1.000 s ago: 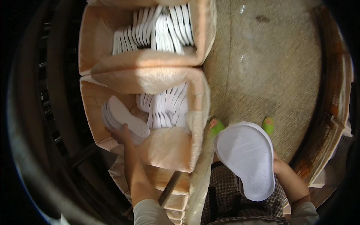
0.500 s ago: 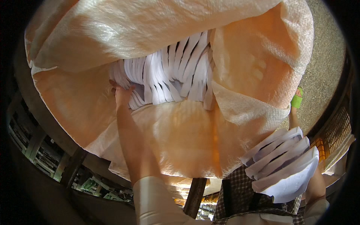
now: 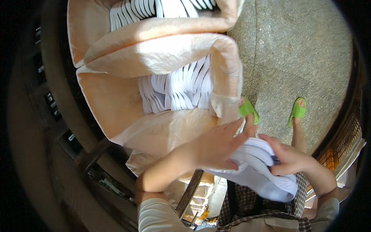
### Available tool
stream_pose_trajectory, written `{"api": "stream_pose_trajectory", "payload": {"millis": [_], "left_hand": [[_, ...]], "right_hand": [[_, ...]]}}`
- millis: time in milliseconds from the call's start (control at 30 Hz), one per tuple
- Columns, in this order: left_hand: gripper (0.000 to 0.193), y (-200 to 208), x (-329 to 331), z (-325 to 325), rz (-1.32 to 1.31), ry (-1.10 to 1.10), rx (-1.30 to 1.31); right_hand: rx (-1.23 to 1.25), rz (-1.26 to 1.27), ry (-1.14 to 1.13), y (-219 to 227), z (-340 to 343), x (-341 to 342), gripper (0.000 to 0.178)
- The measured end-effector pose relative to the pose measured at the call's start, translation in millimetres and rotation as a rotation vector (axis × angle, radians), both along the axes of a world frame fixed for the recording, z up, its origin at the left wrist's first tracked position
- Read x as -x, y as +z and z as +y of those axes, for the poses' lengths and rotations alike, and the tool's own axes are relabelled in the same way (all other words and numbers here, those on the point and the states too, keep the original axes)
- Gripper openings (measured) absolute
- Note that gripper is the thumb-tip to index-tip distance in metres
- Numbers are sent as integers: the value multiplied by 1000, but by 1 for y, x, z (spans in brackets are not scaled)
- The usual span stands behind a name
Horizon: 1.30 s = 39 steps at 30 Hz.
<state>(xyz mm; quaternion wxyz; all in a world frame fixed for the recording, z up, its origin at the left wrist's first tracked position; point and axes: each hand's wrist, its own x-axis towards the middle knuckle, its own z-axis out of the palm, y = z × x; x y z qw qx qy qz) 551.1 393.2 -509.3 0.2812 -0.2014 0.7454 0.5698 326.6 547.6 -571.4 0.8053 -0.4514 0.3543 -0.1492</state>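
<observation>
In front of my apron I have a stack of white, curved, sole-shaped pieces [image 3: 253, 176]. My right hand [image 3: 288, 156] grips its right side, thumb and fingers around the edges. My left hand [image 3: 212, 147], slightly blurred, has its fingers spread over the left end of the stack. Whether its thumb touches the pieces I cannot tell. To the left, a peach-coloured woven sack [image 3: 154, 129] gapes wide. Many more white pieces [image 3: 177, 91] stand packed on edge in rows inside it.
Beyond this sack stands a second, similar sack [image 3: 154, 31] with white pieces [image 3: 141, 9] in it. Green slippers [image 3: 298, 112] are on my feet on the speckled floor [image 3: 286, 50]. A slatted crate [image 3: 340, 143] is at the right, and a dark bar [image 3: 189, 193] runs below the sack.
My left hand has come out of the sack to the stack. The stack has moved left and tilted in my right hand. My view has drawn back, showing the second sack.
</observation>
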Motion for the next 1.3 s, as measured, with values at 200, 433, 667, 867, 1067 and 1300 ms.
{"api": "stream_pose_trajectory", "payload": {"millis": [200,433,667,867,1067,1300], "left_hand": [[90,-11,-27,12,-8,184,-474],[94,56,-252,8,-253,1442,-155],[72,-34,-394,-43,-446,1649,999],[77,-155,-465,-95,-657,890,1657],[90,-244,-473,-73,-853,1146,1334],[85,-264,-500,-100,-865,848,1482]], "right_hand": [[-23,-84,48,31,-30,6,91],[480,45,-649,11,-62,-9,60],[892,265,-567,-47,-74,-125,38],[1275,646,-508,-78,-71,-162,15],[1341,650,-639,-88,-61,-171,16],[1330,646,-567,-83,-72,-165,15]]}}
